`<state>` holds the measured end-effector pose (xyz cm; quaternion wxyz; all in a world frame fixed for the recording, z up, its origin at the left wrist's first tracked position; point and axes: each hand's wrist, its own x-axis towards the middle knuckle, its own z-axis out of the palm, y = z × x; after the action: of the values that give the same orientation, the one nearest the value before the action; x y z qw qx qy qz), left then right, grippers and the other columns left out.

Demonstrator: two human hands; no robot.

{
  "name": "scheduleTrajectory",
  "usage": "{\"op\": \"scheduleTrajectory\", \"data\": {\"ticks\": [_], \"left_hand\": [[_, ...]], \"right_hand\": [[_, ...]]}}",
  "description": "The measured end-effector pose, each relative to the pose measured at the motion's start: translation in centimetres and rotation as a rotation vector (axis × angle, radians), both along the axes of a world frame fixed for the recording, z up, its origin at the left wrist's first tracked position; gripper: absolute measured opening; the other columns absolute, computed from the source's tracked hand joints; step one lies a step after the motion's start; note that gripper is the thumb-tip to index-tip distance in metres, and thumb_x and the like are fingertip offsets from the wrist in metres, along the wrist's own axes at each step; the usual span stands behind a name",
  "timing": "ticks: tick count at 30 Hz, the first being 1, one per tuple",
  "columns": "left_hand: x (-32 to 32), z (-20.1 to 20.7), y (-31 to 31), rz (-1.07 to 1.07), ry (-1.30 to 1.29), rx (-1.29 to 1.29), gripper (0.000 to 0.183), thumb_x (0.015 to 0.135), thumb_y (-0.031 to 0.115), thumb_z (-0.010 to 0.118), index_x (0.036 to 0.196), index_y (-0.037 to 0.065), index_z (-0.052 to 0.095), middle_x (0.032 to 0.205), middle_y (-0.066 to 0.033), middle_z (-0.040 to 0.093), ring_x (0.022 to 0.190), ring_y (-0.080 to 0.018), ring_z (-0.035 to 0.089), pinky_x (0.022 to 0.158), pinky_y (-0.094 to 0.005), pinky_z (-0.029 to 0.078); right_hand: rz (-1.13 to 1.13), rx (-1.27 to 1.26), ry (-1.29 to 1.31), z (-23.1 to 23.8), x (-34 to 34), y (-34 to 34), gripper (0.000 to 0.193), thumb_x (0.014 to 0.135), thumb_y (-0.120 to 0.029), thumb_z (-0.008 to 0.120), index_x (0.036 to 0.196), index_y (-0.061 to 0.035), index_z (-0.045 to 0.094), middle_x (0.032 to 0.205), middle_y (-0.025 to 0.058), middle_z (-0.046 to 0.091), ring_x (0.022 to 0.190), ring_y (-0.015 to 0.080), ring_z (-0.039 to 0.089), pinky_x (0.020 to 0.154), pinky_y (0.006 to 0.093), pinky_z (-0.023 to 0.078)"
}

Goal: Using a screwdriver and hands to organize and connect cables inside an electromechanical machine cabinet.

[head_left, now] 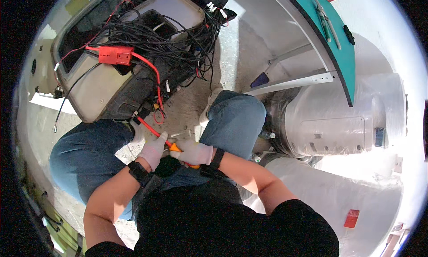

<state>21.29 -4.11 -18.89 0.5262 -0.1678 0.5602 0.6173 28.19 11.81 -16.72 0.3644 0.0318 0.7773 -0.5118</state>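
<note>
My left hand [154, 151], in a pale glove, is closed round a thick red cable [147, 125]. This cable comes out of the lower edge of a beige and black machine housing [100, 80]. My right hand [196, 152], gloved too, meets the left one and grips an orange-handled tool [175, 147] beside the cable; its working end is hidden, so its kind does not show. Both hands are low between my knees. On the housing lie a red plug connector [116, 55] with another red cable [154, 72] and a tangle of black wires [147, 38].
At the upper right stands a table with a green top [341, 63] and a white frame [294, 82]. Pliers [323, 22] lie on it. Large plastic-wrapped units [334, 123] stand to my right. A red card [351, 218] is on the wrapped surface at the lower right.
</note>
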Motion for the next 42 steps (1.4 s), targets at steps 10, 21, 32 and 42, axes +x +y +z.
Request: {"op": "scheduleTrajectory", "data": {"ticks": [10,21,32,42], "left_hand": [[0.2,-5.1,-0.6,-0.151,0.243,-0.08,0.046,0.092,0.04,0.04,0.097,-0.004,0.055,0.095,-0.0258,0.058,0.089,-0.0364,0.057,0.076,-0.039,0.045],[-0.2,-0.2,0.0,-0.398,0.579,-0.241,0.045,0.091,0.039,0.04,0.087,-0.002,0.059,0.082,-0.0194,0.06,0.08,-0.0342,0.061,0.071,-0.0389,0.047],[-0.1,3.6,0.3,0.117,-0.02,0.015,0.033,0.091,0.032,0.044,0.099,0.001,0.055,0.085,-0.0199,0.057,0.076,-0.0336,0.06,0.067,-0.0398,0.049],[0.0,5.2,1.6,-0.317,0.526,-0.425,0.044,0.09,0.042,0.043,0.096,0.002,0.06,0.081,-0.0228,0.06,0.078,-0.0328,0.059,0.072,-0.0382,0.044]], "right_hand": [[-0.029,0.166,-0.015,-0.4,-0.5,-0.6,0.038,0.085,-0.036,0.055,0.094,0.0009,0.056,0.066,0.0111,0.061,0.054,0.0191,0.061,0.051,0.0316,0.048],[-0.026,0.306,0.201,3.1,0.1,0.0,0.045,0.086,-0.042,0.05,0.091,0.003,0.056,0.078,0.0259,0.06,0.079,0.0389,0.061,0.069,0.0437,0.046],[-0.757,0.531,0.682,11.6,0.2,12.1,0.027,0.093,-0.018,0.044,0.105,0.0037,0.055,0.089,0.0125,0.064,0.079,0.0167,0.061,0.071,0.0277,0.048],[-1.146,0.178,0.651,0.7,-7.5,36.0,0.041,0.094,-0.03,0.042,0.122,-0.0006,0.046,0.112,0.0146,0.058,0.102,0.0236,0.057,0.085,0.0332,0.045]]}}
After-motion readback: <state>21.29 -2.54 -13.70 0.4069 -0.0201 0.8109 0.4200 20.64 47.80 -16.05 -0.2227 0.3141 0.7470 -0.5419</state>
